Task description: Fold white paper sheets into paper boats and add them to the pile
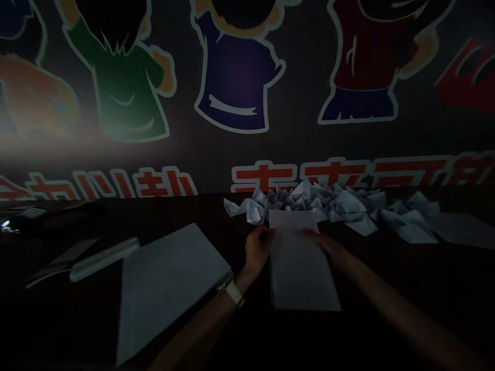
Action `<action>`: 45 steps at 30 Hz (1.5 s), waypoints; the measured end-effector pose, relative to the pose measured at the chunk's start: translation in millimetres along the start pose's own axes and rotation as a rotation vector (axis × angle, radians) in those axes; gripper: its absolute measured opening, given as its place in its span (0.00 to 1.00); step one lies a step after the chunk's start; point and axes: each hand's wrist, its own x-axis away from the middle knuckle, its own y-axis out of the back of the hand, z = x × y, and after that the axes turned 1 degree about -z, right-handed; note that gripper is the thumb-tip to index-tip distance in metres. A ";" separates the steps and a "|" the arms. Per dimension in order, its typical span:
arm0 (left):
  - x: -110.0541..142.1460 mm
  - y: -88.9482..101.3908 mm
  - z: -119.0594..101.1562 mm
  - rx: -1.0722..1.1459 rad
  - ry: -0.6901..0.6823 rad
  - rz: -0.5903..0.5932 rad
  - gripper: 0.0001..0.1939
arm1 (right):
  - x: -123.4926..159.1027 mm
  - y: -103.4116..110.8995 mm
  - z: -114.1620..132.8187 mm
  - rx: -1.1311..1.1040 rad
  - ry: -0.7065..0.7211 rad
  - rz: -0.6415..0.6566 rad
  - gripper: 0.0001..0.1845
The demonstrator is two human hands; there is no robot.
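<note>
A white sheet of paper (303,278), longer than wide, lies in front of me on the dark table, its far part looking folded or raised. My left hand (258,250) is closed at its left edge, thumb and fingers pinching the paper. On the opposite edge rests my right hand (327,245), its fingers reaching over the sheet; dim light and blur hide whether they grip it. Just beyond the sheet is a heap of folded paper shapes (305,198), pointed like little boats.
To the left lies a stack of white paper (170,283), with a long pale rolled or folded strip (104,259) beside it. More flat paper (466,229) is at the far right. Behind the table stands a wall (181,149) painted with cartoon figures and red lettering.
</note>
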 end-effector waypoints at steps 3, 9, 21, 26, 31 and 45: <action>-1.6 0.5 -3.5 0.091 0.001 0.025 0.15 | 3.5 -1.6 1.9 -0.017 0.021 -0.006 0.17; -3.1 7.3 -23.0 0.240 0.026 0.015 0.18 | 17.0 -13.2 9.1 0.019 0.104 -0.041 0.16; 4.1 19.5 -59.1 0.379 0.011 -0.021 0.16 | 45.8 -22.0 21.9 0.013 0.319 -0.052 0.19; 5.1 19.2 -61.5 0.402 0.007 -0.019 0.15 | 45.7 -22.4 22.1 0.015 0.320 -0.087 0.20; 5.4 19.2 -61.4 0.387 -0.007 -0.026 0.16 | 45.2 -20.4 22.1 0.033 0.321 -0.092 0.21; 5.1 19.2 -60.4 0.383 -0.011 -0.035 0.15 | 45.5 -19.1 21.5 0.049 0.339 -0.087 0.20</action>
